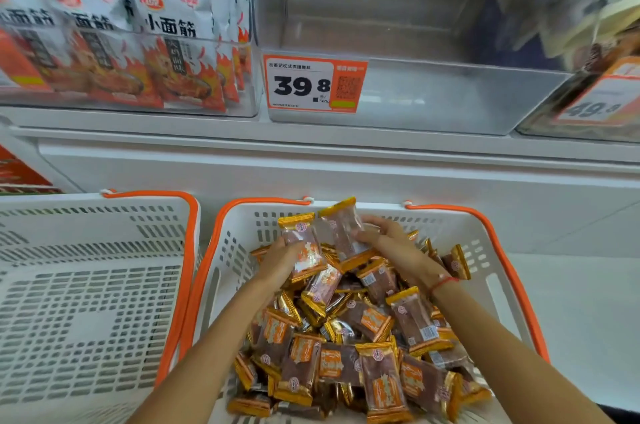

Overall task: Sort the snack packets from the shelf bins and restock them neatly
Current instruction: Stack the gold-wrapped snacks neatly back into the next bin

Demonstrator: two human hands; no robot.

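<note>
A white basket (pixel 485 250) with orange handles holds a heap of small snack packets (pixel 346 347), brown with gold ends. My left hand (pixel 280 264) grips one packet (pixel 304 247) at the far side of the heap. My right hand (pixel 391 247) holds another packet (pixel 343 226), tilted, right beside the first. Above, on the shelf, stands a clear plastic bin (pixel 433 97) with nothing in it and a price tag (pixel 313 84) reading 39.8 on its front.
A second white basket (pixel 86 285) with nothing in it sits to the left. On the shelf, a clear bin of white and orange snack bags (pixel 166 52) stands at the left, and another bin of dark packets (pixel 588 42) at the right. White shelf edge (pixel 311 146) runs across.
</note>
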